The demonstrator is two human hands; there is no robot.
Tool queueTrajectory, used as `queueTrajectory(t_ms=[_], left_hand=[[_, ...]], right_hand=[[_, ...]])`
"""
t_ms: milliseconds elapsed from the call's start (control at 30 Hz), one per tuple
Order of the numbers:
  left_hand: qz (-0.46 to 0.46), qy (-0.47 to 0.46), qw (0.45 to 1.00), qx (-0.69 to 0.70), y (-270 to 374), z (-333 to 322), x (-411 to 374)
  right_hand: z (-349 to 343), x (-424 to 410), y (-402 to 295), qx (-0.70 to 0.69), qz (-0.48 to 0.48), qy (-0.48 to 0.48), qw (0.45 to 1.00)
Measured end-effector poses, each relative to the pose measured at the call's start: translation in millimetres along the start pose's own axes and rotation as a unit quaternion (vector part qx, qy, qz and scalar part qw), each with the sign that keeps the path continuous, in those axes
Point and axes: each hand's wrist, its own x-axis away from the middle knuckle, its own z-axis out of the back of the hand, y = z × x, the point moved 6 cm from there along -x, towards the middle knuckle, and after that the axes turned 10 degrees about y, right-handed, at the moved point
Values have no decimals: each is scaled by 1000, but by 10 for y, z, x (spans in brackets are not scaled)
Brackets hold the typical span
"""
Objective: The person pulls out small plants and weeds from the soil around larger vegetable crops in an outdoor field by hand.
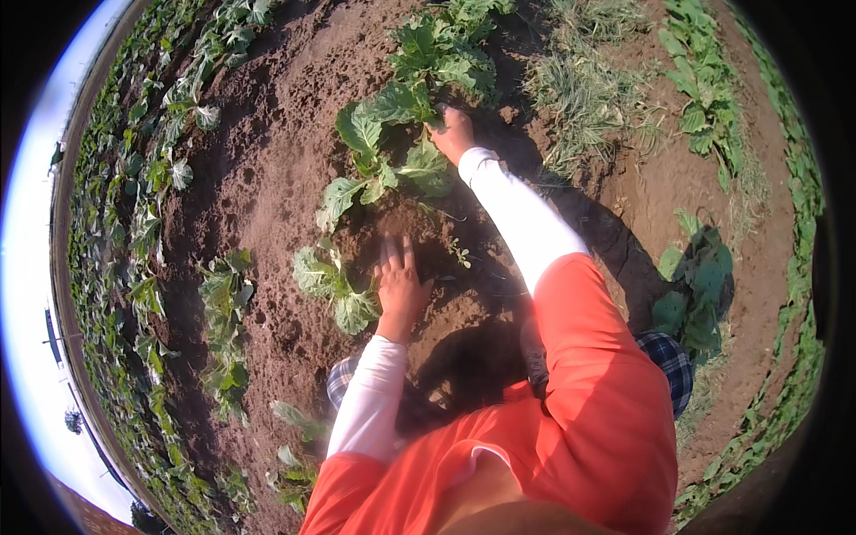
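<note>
My left hand [401,284] lies palm down on the brown soil [428,234], fingers stretched forward and slightly spread, with nothing in it. Close by its left side grows a small leafy plant [338,287] with pale green, wrinkled leaves. Farther forward, my right hand [455,134] reaches in among the leaves of a larger leafy green plant [394,157]. Its fingers are curled at the base of the leaves, and whether they grip a stem or leaf is hidden. A tiny seedling [461,254] stands in the soil between the two hands.
More leafy plants [448,53] continue the row ahead. Dry cut grass [588,87] lies to the right. A shaded leafy plant [695,287] grows beside my right knee [665,371]. Other crop rows [224,328] run along the left, and another row [709,100] lies at far right.
</note>
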Motion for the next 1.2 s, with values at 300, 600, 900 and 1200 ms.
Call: queueTrajectory(t_ms=[300, 600, 900, 1200], left_hand=[[41, -16, 998, -41, -21, -70, -1], [51, 224, 972, 43, 192, 402, -400], [50, 160, 985, -33, 107, -209, -706], [74, 119, 989, -42, 79, -261, -763]], right_hand=[[69, -56, -683, -446, -432, 135, 773], [355, -670, -407, -232, -174, -110, 951], [101, -1547, 1099, 161, 14, -101, 982], [-969, -1676, 908, 311, 157, -263, 900]])
